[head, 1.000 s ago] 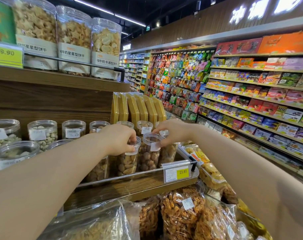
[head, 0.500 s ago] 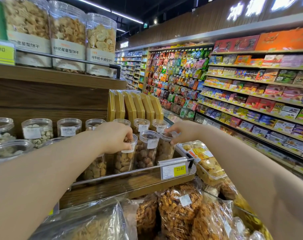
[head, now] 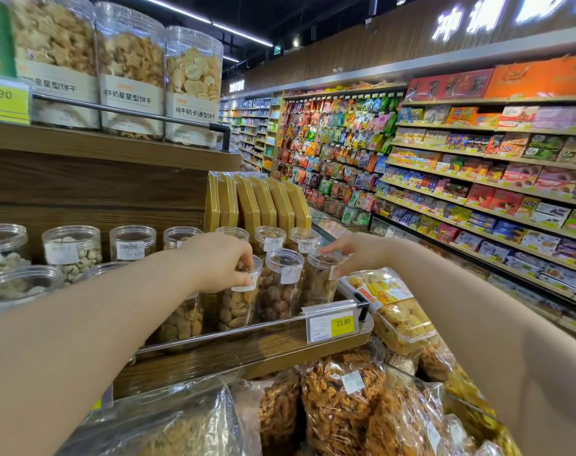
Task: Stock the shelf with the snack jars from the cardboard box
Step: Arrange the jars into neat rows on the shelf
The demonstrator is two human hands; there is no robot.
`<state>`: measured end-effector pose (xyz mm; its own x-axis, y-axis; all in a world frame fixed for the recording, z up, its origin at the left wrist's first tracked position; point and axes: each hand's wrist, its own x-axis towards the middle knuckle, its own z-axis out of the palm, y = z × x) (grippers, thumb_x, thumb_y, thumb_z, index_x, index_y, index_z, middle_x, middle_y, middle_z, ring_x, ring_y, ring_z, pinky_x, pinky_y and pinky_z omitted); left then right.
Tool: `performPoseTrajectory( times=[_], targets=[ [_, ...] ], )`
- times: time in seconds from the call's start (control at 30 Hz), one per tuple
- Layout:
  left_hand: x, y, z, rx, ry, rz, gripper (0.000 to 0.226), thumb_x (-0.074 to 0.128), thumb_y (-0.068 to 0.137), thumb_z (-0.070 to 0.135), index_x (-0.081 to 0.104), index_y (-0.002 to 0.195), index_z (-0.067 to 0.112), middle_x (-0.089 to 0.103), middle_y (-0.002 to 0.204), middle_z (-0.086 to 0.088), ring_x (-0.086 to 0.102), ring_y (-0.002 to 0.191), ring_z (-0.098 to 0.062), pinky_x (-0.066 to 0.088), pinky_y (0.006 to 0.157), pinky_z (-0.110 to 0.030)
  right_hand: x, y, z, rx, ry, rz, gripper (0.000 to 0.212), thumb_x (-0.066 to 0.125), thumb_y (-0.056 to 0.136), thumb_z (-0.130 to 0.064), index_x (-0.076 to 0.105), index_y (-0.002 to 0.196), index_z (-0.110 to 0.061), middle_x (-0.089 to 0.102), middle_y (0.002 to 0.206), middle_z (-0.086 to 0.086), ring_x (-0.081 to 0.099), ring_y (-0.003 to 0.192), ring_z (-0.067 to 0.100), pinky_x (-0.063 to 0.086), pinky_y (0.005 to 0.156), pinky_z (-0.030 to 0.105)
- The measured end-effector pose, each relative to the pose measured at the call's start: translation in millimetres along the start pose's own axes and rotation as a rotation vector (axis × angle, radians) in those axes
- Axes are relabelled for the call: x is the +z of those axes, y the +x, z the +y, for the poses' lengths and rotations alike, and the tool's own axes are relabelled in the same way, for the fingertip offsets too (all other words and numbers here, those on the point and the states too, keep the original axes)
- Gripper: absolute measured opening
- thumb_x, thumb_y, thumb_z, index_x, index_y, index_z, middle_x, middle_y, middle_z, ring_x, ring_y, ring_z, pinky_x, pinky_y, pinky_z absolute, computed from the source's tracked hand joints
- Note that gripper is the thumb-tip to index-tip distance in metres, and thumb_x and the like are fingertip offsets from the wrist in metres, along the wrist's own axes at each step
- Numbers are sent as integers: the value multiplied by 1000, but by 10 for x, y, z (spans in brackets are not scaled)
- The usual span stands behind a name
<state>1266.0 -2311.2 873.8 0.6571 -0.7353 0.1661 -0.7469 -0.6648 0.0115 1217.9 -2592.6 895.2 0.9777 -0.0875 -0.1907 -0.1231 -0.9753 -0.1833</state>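
Site: a shop aisle, at a dark wooden shelf [head: 230, 353] with a metal front rail [head: 221, 332].
Left side: the left hand [head: 219, 263] is over the front row, fingers curled down round the rim of a clear round plastic jar of pale brown snacks [head: 237, 307] and gripping its top.
Held jar: upright on the wooden shelf, just behind the rail, white label facing forward.
Neighbour: a second clear jar of darker round snacks [head: 280, 287] stands upright just to its right, lid on.
Right side: the right hand [head: 349, 255] is at the end jar of the row [head: 318, 284], fingers loosely spread and gripping nothing. Blur hides whether they touch the lid.
Back row: more clear lidded jars [head: 132, 241] stand in a line behind.
Behind those: flat mustard-yellow packs [head: 257, 205] stand on edge.
Price tag: a white and yellow tag reading 23.80 [head: 334, 324] is clipped to the rail's right end.
Upper shelf: large clear tubs of biscuits [head: 132, 70].
Below: clear bags of fried brown snacks [head: 342, 406].
Far side: aisle shelving of coloured boxes [head: 477, 179].
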Motion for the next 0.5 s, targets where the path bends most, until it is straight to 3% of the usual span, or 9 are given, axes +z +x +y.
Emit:
performPoseTrajectory(
  times=[0.23, 0.5],
  targets=[
    [7, -2, -1, -4, -10, 17, 36, 57, 91, 42, 55, 124, 29, 59, 121, 8, 56, 108, -12, 50, 84, -27, 50, 38, -61, -34, -58, 104, 57, 70, 85, -38, 49, 137, -28, 44, 145, -2, 44, 130, 21, 35, 106, 35],
    [20, 21, -25, -9, -136, -22, 36, 61, 89, 37, 56, 123, 27, 59, 118, 8, 56, 103, -8, 52, 86, -27, 154, -9, -77, -10, -130, 161, 61, 66, 87, -39, 42, 141, -26, 40, 146, 1, 41, 131, 22, 35, 105, 36]
  ],
)
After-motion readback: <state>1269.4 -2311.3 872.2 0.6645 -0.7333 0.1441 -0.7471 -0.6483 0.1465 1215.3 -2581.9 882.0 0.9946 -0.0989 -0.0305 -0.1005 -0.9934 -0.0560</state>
